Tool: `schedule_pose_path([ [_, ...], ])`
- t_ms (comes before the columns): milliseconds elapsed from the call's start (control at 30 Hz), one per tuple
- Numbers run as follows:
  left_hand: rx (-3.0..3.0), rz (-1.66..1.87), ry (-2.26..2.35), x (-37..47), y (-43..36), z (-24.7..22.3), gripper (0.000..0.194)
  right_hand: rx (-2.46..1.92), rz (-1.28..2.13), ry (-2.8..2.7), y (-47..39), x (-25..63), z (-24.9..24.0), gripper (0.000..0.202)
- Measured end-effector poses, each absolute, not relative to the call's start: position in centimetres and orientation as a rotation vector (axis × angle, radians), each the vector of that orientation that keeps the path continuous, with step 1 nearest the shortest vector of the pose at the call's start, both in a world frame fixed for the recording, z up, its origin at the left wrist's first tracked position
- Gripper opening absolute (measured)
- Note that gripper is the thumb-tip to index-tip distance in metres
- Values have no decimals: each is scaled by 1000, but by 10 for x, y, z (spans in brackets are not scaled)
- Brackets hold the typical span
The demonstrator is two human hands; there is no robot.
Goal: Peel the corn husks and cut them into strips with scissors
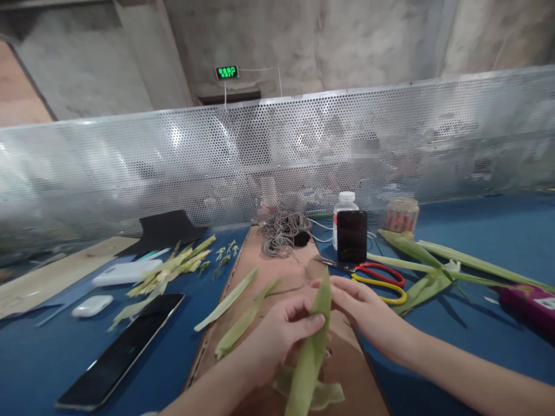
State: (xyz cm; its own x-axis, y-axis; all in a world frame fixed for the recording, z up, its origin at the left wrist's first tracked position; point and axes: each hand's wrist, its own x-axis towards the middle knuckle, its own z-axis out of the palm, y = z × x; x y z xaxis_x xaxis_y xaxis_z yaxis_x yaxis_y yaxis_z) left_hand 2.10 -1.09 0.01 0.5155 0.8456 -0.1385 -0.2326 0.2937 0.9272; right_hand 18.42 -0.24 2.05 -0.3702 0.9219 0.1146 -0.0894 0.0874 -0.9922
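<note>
A long green corn husk (309, 361) stands slanted in front of me, its pointed tip up. My left hand (281, 332) is closed on it, the thumb pressed flat across its face. My right hand (359, 306) is closed at the husk's right edge near the tip, its fingertips partly hidden behind the leaf. Under the hands, a paler piece of husk (329, 395) lies on the brown cardboard strip (269, 393). Two more loose husk strips, one pale (229, 300) and one greener (245, 326), lie left of my hands.
Red-and-yellow-handled scissors (381, 276) lie right of a grey cord heap (284, 231). A black device (352, 236) stands before a white bottle (347, 199). Husks (427, 277) lie at right, a phone (125, 349) and bundled husks (177, 263) at left. A perforated metal panel (173, 167) rises behind.
</note>
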Motion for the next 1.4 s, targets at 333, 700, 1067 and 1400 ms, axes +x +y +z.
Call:
schedule_pose_path([
  [333, 1439, 898, 945, 22, -14, 7, 20, -1042, 1140, -1581, -1, 184, 25, 18],
  [700, 1304, 1074, 936, 24, -14, 2, 21, -1402, -18, -2151, 36, 223, 23, 29],
  [1067, 1209, 1164, 941, 23, -20, 8, 22, -1897, -319, -2564, 51, 262, 21, 21],
  [1400, 1294, 1312, 1020, 17, -11, 2, 22, -1913, -306, -2433, 53, 264, 18, 25],
])
